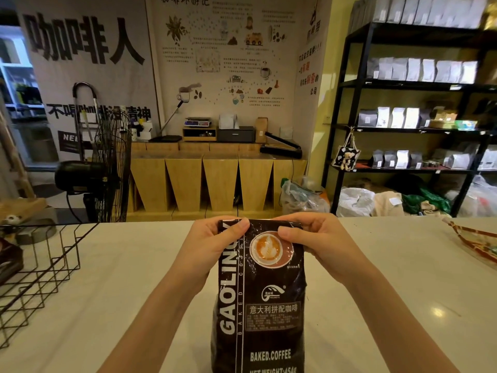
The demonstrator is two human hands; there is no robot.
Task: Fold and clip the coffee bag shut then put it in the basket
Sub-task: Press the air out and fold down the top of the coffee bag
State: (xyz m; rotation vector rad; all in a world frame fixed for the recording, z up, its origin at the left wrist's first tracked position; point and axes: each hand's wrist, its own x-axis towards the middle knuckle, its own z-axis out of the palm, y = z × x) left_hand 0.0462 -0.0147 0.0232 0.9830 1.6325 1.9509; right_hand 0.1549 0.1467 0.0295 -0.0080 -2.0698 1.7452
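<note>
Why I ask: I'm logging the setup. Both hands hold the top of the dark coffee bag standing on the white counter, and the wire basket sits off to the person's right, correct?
Not quite: the wire basket sits to the person's left, as the head view shows. The rest holds: the left hand and right hand both hold the top of the dark coffee bag standing on the white counter.

The bag (262, 297) is dark brown and glossy, standing upright on the pale surface (390, 292) at the centre near edge. White lettering runs up its left side, "BAKED.COFFEE" sits low on the front, and a round latte picture sits near the top. Its top edge is folded over and pinched at both corners. The basket (40, 267) is black wire, at the far left of the surface, well apart from the bag.
</note>
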